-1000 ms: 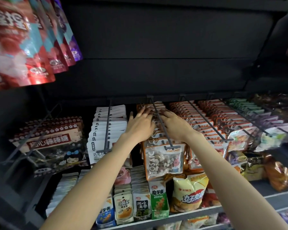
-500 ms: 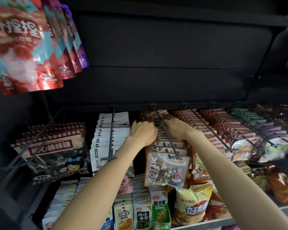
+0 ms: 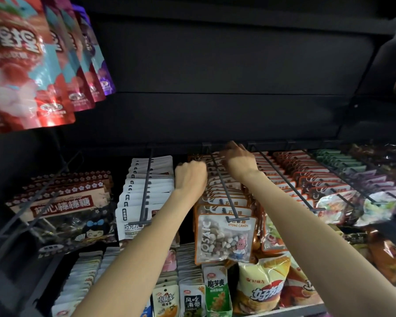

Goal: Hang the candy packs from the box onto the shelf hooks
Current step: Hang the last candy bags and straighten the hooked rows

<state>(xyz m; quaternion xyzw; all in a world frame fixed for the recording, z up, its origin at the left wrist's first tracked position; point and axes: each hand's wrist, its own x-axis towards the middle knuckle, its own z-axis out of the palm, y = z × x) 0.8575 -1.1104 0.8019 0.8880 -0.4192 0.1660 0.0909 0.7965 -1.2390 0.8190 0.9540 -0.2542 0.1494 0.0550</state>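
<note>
Shelf hook, centre [image 3: 222, 186]: dark metal peg, runs from the back rail fwd to a crossbar tip. Carries a dense row of stone candy packs [image 3: 225, 239], orange-edged, clear window; front pack reads "STONE CANDY" and hangs right at the tip.

Left hand [image 3: 190, 177]: fingers curled under in a fist, set against the left side of the row about mid-peg. Whether it grips a pack or only presses on the row, cannot tell (fingertips hidden).

Right hand [image 3: 239, 160]: at the rear of the same peg, near the rail, fingers bent down among the rearmost pack headers. Hold on any pack not visible.

Adjacent stock:
- white pouches [image 3: 146, 191], peg to the left, just beside the left hand.
- lollipop bags [image 3: 62, 209], far left.
- orange-header packs [image 3: 293, 177], pegs to the right.
- red pouches [image 3: 25, 65], upper left, higher tier.
- snack bags [image 3: 258, 287], lower shelf, under the candy row.
</note>
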